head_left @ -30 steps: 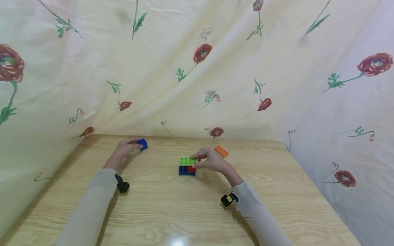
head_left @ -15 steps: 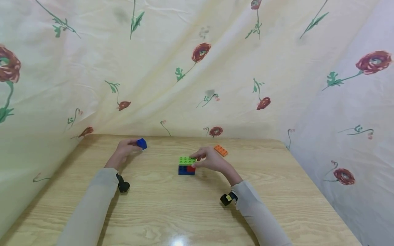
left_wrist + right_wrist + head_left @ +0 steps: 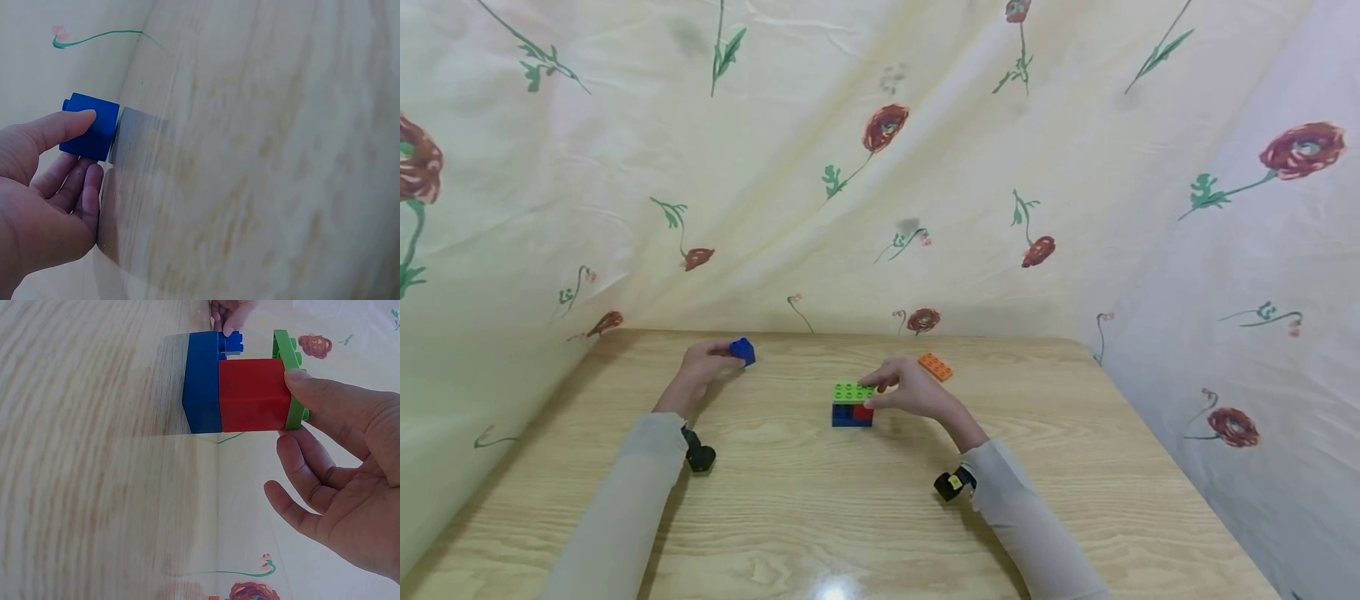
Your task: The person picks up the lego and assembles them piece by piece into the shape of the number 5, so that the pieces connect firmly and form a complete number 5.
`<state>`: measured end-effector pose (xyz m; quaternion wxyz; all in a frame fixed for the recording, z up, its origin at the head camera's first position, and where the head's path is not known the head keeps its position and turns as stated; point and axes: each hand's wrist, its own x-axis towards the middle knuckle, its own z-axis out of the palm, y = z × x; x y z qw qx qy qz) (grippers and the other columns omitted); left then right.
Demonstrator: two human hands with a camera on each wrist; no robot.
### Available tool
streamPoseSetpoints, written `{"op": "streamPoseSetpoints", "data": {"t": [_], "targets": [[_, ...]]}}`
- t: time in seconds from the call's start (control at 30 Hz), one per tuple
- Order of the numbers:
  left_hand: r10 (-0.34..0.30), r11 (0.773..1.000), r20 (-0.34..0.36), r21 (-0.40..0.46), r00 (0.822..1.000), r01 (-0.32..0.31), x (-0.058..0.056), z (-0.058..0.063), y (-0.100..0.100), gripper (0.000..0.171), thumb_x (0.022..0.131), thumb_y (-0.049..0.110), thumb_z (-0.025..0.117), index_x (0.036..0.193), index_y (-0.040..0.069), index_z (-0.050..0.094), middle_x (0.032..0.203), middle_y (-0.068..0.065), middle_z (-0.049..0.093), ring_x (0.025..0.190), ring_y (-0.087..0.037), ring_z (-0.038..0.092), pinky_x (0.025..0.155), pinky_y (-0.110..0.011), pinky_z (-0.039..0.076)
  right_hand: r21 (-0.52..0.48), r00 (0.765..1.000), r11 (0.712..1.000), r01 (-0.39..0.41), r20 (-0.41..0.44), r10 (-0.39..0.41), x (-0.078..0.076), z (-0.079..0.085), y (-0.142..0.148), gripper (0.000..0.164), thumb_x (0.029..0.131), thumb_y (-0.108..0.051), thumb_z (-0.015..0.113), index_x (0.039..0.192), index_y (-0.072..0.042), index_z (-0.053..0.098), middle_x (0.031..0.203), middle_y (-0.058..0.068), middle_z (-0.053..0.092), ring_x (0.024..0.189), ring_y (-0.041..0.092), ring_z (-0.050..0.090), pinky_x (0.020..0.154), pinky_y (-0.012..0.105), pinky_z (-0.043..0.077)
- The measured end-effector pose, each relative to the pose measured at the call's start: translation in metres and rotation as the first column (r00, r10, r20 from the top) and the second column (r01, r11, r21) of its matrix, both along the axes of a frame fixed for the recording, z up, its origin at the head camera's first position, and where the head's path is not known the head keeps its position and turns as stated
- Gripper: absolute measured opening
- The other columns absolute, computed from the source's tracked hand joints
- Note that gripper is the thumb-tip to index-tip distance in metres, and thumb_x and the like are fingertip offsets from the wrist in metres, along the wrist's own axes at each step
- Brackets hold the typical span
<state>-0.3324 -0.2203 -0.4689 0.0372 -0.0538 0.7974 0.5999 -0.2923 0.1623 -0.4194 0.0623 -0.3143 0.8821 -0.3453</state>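
Observation:
My left hand [image 3: 703,364] pinches a small blue toy building brick [image 3: 92,128] between thumb and fingers, at the table's far left. The brick is at the tabletop, its studs facing away from the wood in the left wrist view. Near the middle stands a small stack: a dark blue brick [image 3: 202,384] at the bottom, a red brick [image 3: 253,395] on its right half, and a thin light-green plate [image 3: 852,392] on top, overhanging a gap at the left. My right hand [image 3: 913,390] pinches the green plate's right end with thumb and fingers; its other fingers are loosely bent.
An orange studded plate [image 3: 936,367] lies flat behind my right hand. The wooden table [image 3: 820,500] ends at a cream curtain [image 3: 760,167] with printed flowers, at the back and both sides.

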Motion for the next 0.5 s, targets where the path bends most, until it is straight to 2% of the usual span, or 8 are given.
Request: {"op": "streamPoseSetpoints", "data": {"t": [0.23,0.33,0.5], "targets": [[0.0,1.0,0.028,0.024,1.0,0.0,-0.001,0.005,0.001,0.063,0.098,0.014,0.068,0.152,-0.004,0.041,0.155,-0.027,0.043,0.146,-0.04,0.039,0.124,-0.052,0.025,0.005,1.0,1.0,0.013,0.01,-0.013,-0.002,0.002,0.0,0.033,0.089,-0.019,0.08,0.121,-0.013,0.076,0.106,0.003,0.072,0.095,0.015,0.065,0.087,0.035,0.053],[-0.017,0.999,0.026,0.033,1.0,0.016,0.001,0.008,0.003,0.063,0.098,0.017,0.068,0.151,-0.005,0.042,0.155,-0.027,0.044,0.144,-0.039,0.041,0.122,-0.051,0.029,0.002,1.0,1.0,0.011,0.016,-0.011,-0.002,0.002,0.0,0.033,0.089,-0.019,0.08,0.121,-0.013,0.076,0.107,0.002,0.072,0.094,0.014,0.065,0.088,0.035,0.053],[-0.094,0.995,-0.021,0.037,0.995,0.095,0.005,0.013,0.012,0.064,0.097,0.022,0.07,0.149,-0.005,0.044,0.151,-0.027,0.049,0.137,-0.036,0.05,0.116,-0.049,0.039,0.0,1.0,1.0,0.004,0.024,-0.004,-0.001,0.001,0.001,0.033,0.089,-0.019,0.08,0.12,-0.013,0.077,0.107,0.001,0.072,0.094,0.014,0.065,0.087,0.033,0.053]]}}
